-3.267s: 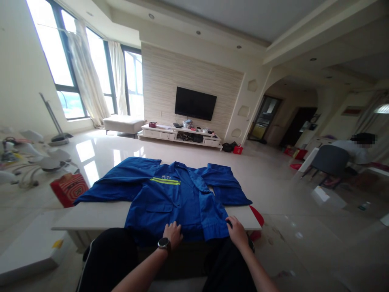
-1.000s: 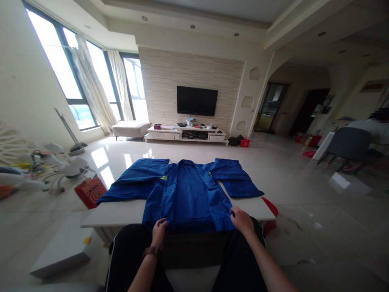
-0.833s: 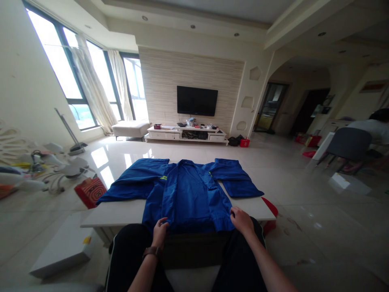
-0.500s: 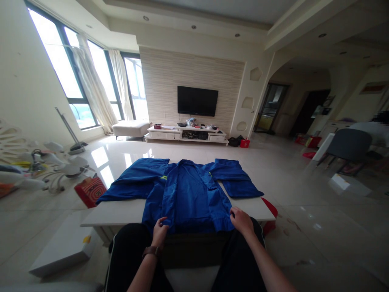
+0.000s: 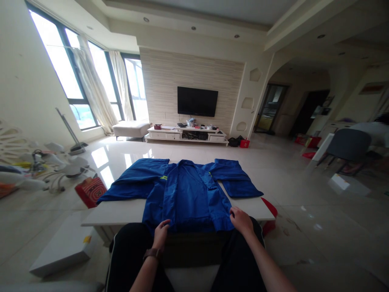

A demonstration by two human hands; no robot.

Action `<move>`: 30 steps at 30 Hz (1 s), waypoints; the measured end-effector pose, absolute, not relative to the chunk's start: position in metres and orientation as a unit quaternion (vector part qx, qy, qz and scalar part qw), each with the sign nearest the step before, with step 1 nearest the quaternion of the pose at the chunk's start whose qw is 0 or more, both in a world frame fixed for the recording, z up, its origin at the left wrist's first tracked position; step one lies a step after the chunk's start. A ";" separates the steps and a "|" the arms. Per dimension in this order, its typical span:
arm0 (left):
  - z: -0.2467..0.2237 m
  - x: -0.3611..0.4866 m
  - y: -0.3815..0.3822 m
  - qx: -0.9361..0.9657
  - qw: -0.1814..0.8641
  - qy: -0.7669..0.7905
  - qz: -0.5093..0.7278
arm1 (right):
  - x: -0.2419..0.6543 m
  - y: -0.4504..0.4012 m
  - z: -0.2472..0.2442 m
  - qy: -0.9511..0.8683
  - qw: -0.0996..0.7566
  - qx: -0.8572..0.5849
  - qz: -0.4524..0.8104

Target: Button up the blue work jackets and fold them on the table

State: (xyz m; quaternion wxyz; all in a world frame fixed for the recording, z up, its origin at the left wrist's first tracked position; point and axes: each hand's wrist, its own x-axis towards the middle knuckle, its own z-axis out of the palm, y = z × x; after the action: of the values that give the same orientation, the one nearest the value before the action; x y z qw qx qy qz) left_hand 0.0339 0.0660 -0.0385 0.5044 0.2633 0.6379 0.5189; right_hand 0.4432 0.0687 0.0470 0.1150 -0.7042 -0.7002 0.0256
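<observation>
Blue jacket: it lies spread over the white table [image 5: 118, 213] in front of you, collar at the far side and lower hem close to your knees; call it the blue jacket [image 5: 191, 198].
Sleeves: both reach out sideways, one to your left [image 5: 130, 182] and one to your right [image 5: 237, 180].
Left hand: your left hand [image 5: 160, 234] is at the lower hem, fingers bent near the front panel's edge; whether they grasp the cloth, you cannot tell from here.
Right hand: your right hand [image 5: 241, 221] is at the hem's other corner, fingers curled against it; a firm pinch cannot be confirmed.
Step in hand: you appear to be arranging the open front by its lower edge.
Next move: it calls for a sure hold on the hem and even tension, so the panels don't wrinkle.
Markings: yellow-green strips [image 5: 163, 177] show on the chest; the red bag [image 5: 90, 192] has a ringed pattern with a mark too small to read, and the yellow label [image 5: 87, 239] on the white box [image 5: 59, 247] is illegible.
</observation>
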 end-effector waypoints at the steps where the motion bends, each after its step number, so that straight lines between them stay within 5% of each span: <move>1: -0.037 0.034 0.067 0.255 0.511 0.636 0.519 | 0.443 0.068 0.047 -0.699 0.114 -0.706 0.027; 30: -0.033 0.038 0.065 0.244 0.523 0.630 0.519 | 0.445 0.070 0.044 -0.700 0.122 -0.703 0.029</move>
State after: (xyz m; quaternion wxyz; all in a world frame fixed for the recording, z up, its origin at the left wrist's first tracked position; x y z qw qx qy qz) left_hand 0.0380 0.0654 -0.0331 0.5235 0.2437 0.6302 0.5191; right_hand 0.4450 0.0701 0.0436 0.1217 -0.7028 -0.7002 0.0291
